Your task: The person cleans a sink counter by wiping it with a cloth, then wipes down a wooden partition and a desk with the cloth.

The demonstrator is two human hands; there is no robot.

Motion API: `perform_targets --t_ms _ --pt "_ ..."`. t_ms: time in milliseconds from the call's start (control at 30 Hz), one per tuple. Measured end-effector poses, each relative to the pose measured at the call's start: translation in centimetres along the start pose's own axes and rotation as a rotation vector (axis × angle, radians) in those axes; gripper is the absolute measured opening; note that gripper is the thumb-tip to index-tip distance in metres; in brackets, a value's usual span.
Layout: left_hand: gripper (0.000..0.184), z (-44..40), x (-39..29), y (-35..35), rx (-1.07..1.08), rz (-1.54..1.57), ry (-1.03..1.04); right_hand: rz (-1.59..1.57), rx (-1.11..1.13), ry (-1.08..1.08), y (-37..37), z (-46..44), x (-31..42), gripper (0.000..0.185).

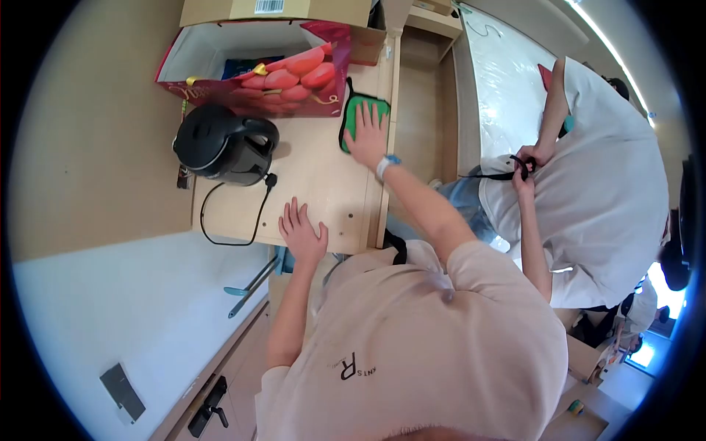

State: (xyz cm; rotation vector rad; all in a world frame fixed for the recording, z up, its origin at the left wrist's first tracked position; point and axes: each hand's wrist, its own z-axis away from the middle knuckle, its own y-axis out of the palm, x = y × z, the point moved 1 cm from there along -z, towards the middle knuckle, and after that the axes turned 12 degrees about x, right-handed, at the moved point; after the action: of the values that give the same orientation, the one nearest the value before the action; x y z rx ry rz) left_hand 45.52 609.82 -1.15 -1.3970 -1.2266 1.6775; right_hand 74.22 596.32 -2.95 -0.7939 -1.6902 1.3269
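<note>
My right hand [369, 140] lies flat with spread fingers on a green cloth with black edging [356, 110], close to the right edge of a light wooden tabletop [316, 169]. Part of the cloth is hidden under the palm. My left hand [301, 231] rests on the same tabletop near its front edge, fingers apart and holding nothing. Left of both hands stands a black electric kettle [213, 143], its cord and plug [271, 180] curling over the wood towards my left hand.
A red gift box with a fruit print [287, 81] stands behind the kettle, beside a cardboard box [294, 9]. To the right, another person in a white shirt [603, 184] handles a black strap [523, 167] near a plastic-covered mattress [507, 81]. A door handle [209, 408] shows lower left.
</note>
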Motion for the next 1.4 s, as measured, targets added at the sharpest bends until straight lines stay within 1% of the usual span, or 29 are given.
perform_targets --t_ms 67,167,333,433,500,567,600,667,733,767,800,833,867,900,967,1000,1033,1100,1133,1200,1233,1300,1333,1367,1400 --pt "0.064 -0.2 -0.3 -0.3 0.003 -0.009 -0.012 0.013 -0.001 0.003 0.2 -5.7 -2.4 0.081" --pt "0.062 -0.4 -0.5 -0.3 0.023 -0.010 -0.037 0.048 0.015 -0.014 0.5 -10.6 -4.7 0.079" --pt "0.064 -0.4 -0.6 -0.6 0.020 -0.025 -0.017 0.045 0.008 -0.002 0.2 -11.6 -4.9 0.079" --pt "0.065 -0.4 -1.0 -0.4 0.023 -0.015 0.015 0.008 0.046 -0.049 0.2 -8.4 -4.4 0.081" --pt "0.066 0.0 -1.0 -0.2 0.019 -0.010 0.047 0.005 0.073 -0.047 -0.4 -3.6 -2.6 0.082" --pt "0.065 0.0 -0.9 0.1 0.021 -0.028 0.014 -0.011 0.096 -0.054 -0.8 2.2 -0.4 0.082" --pt "0.065 -0.2 -0.9 0.2 0.020 -0.023 0.037 -0.017 0.106 -0.063 -0.9 5.4 0.9 0.082" --pt "0.064 -0.3 -0.2 0.4 0.042 0.078 0.001 -0.039 0.165 -0.146 -2.8 12.3 3.4 0.083" --pt "0.064 -1.8 0.0 0.2 0.050 0.120 0.028 -0.149 0.211 -0.222 -3.8 18.8 5.7 0.082" --pt "0.064 -2.5 0.0 0.2 0.051 0.164 0.033 -0.153 0.222 -0.214 -4.2 21.3 6.5 0.082" --pt "0.064 -3.1 0.1 0.4 0.062 0.168 0.028 -0.164 0.257 -0.290 -4.6 23.4 7.2 0.082" --pt "0.062 -4.2 -0.2 0.7 0.026 0.171 0.133 -0.170 0.291 -0.373 -5.0 24.6 7.5 0.082" --pt "0.061 -4.9 -0.7 1.0 -0.016 0.178 0.236 -0.198 0.311 -0.377 -5.1 24.7 7.1 0.080" --pt "0.061 -5.4 -1.2 1.3 -0.022 0.190 0.228 -0.186 0.319 -0.385 -5.4 24.7 7.0 0.080" --pt "0.056 -5.6 -1.6 1.6 0.036 0.041 0.226 -0.082 0.328 -0.303 -6.0 24.9 7.4 0.079" --pt "0.052 -5.5 -1.6 1.5 0.037 0.036 0.219 -0.101 0.319 -0.277 -6.1 24.9 7.8 0.079" --pt "0.052 -5.6 -1.4 1.5 0.029 0.039 0.216 -0.095 0.316 -0.284 -5.9 24.8 7.7 0.079" --pt "0.053 -5.5 -0.9 1.4 -0.001 0.147 0.246 -0.300 0.318 -0.287 -5.3 24.7 7.3 0.080" --pt "0.053 -5.4 -0.8 1.2 -0.004 0.143 0.244 -0.302 0.316 -0.292 -5.0 24.7 7.2 0.080" --pt "0.054 -5.3 -1.0 1.1 -0.031 0.196 0.234 -0.389 0.257 -0.278 -4.5 24.5 6.9 0.067" --pt "0.054 -5.2 -1.1 0.9 -0.033 0.192 0.231 -0.393 0.257 -0.282 -4.0 24.2 6.8 0.067" --pt "0.054 -4.9 -1.3 0.4 -0.047 0.238 0.253 -0.461 0.199 -0.278 -3.1 23.4 6.1 0.049" --pt "0.054 -4.7 -1.2 0.3 -0.048 0.236 0.245 -0.494 0.106 -0.273 -3.6 23.1 5.9 0.041" --pt "0.052 -4.5 -1.1 0.2 -0.064 0.226 0.276 -0.496 0.112 -0.277 -3.4 22.8 5.5 0.041" --pt "0.050 -4.5 -1.1 0.2 -0.081 0.219 0.307 -0.577 0.043 -0.193 -3.5 22.4 4.9 0.040"
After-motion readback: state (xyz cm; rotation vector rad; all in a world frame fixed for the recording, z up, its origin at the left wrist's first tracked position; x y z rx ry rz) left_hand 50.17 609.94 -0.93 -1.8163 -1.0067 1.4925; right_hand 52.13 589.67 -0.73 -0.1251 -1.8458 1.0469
